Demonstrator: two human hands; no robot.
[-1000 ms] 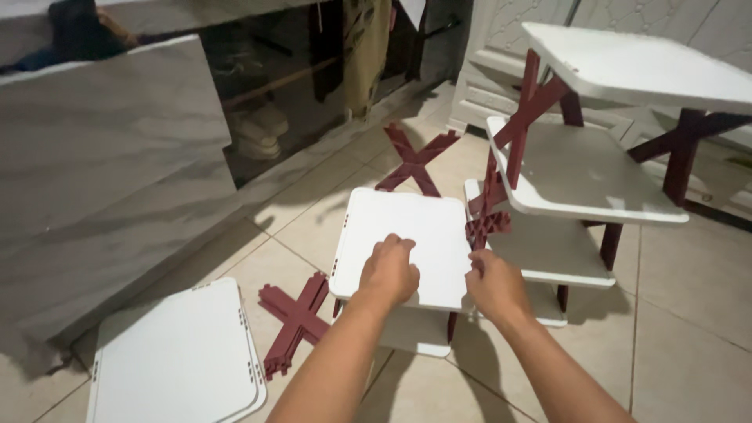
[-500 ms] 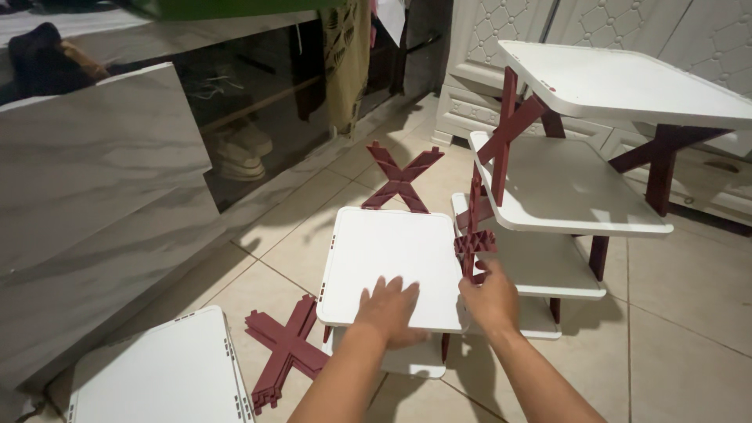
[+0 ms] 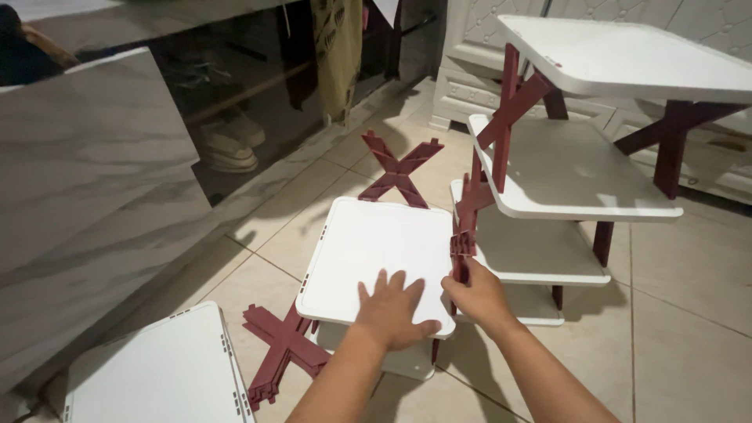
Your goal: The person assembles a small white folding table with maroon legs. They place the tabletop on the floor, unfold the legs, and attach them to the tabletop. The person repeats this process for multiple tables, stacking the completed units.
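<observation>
Floor-level, right hand [image 3: 478, 296] has reached the brace [image 3: 464, 235].

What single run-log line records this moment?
left hand: flat on white shelf panel | right hand: gripping dark red X-brace at panel's right edge | beside: tiered white rack | floor: spare brace

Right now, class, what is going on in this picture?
A person is working at white plastic shelf boards and dark red X-shaped braces on a tiled floor. The left hand lies flat on a low white board; the right hand grips the red brace at its edge. Beside it stands a taller stacked rack. Another loose board and spare brace lie nearby.
</observation>
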